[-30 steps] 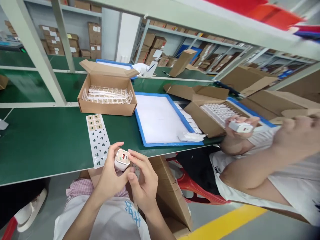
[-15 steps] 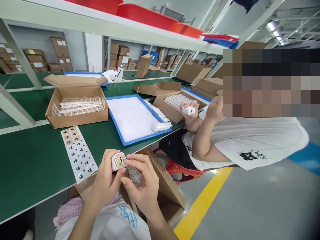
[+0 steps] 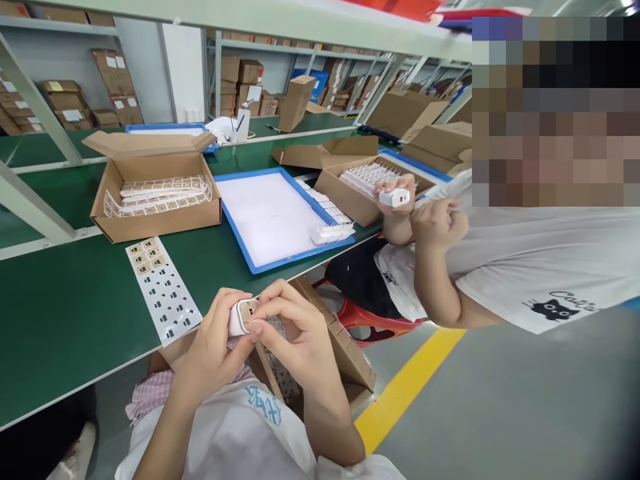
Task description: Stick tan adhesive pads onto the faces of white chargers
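Low in the middle of the frame, the left hand [image 3: 213, 345] holds a white charger plug [image 3: 235, 324] between thumb and fingers, its port face turned up and toward the right. The grip is narrow and wraps the plug's left side and lower edge. The right hand [image 3: 299, 337] meets it from the right, thumb and forefinger brought together at the edge of the port face; whether they pinch anything there cannot be told. A beige sticker [image 3: 246, 311] with a green mark lies on that face, partly covered by the fingertips.

Left of the hands, a sticker sheet [image 3: 164, 293] lies slanted on the green tabletop [image 3: 65, 320], its beige labels left only in the top rows. Above it, at the left, an open cardboard box [image 3: 165, 228] holds more label sheets [image 3: 160, 189]. At centre lies a blue-framed white tray [image 3: 267, 217], with white pieces [image 3: 331, 233] at its lower right corner.

At the right of the frame, a co-worker's hand [image 3: 407, 187] holds another white charger [image 3: 394, 198], near a second open box [image 3: 350, 193] filled with rows of white items [image 3: 367, 175]. Below the table edge are a red stool [image 3: 387, 328] and a yellow floor stripe [image 3: 413, 387].
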Demonstrator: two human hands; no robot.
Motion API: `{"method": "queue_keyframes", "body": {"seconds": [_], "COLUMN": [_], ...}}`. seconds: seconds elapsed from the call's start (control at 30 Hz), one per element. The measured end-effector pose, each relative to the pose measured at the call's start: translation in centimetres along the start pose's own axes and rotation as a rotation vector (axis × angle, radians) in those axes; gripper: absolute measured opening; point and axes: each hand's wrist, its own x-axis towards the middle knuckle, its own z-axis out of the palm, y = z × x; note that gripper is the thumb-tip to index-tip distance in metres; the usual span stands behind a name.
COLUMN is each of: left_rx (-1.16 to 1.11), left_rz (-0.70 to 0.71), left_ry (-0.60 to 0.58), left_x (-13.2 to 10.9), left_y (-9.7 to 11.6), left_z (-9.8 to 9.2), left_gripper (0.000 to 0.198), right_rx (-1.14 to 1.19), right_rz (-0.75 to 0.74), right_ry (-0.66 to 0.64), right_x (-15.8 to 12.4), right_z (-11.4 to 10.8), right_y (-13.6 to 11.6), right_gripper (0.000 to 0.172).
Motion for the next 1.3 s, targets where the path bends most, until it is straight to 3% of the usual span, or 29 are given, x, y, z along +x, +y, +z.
{"method": "queue_keyframes", "body": {"seconds": [0.17, 0.4, 0.67, 1.03, 1.13, 1.3], "left_rx": [-0.067, -0.100, -0.052, 0.036, 0.158, 0.387], "left_rz": [0.013, 0.148, 0.231, 0.221, 0.205, 0.162], "left_ry": [-0.020, 0.007, 0.047, 0.069, 0.011, -0.158], "left_x": [-0.1, -0.3, -0.4, -0.5, -0.6, -1.0], "left_y": [-0.2, -0.5, -0.1, 0.3, 0.3, 0.6], "left_z": [-0.2, -0.4, -1.0, -1.4, -2.3, -4.3], "left_gripper": [0.026, 0.036, 0.034, 0.030, 0.031, 0.036], "right_rx": [0.052, 0.008, 0.007, -0.002, -0.109, -0.326], "right_rz": [-0.006, -0.083, -0.162, -0.137, -0.214, -0.348], "right_ry": [-0.059, -0.150, -0.172, -0.196, -0.295, -0.580], "right_x": [0.2, 0.6, 1.0, 1.1, 1.3, 2.1], "right_z": [-0.2, -0.5, -0.2, 0.2, -0.3, -1.1], "right_y": [-0.2, -1.5, -2.2, -1.9, -1.4, -0.7], "right_gripper": [0.009, 0.016, 0.019, 0.023, 0.020, 0.019]}}
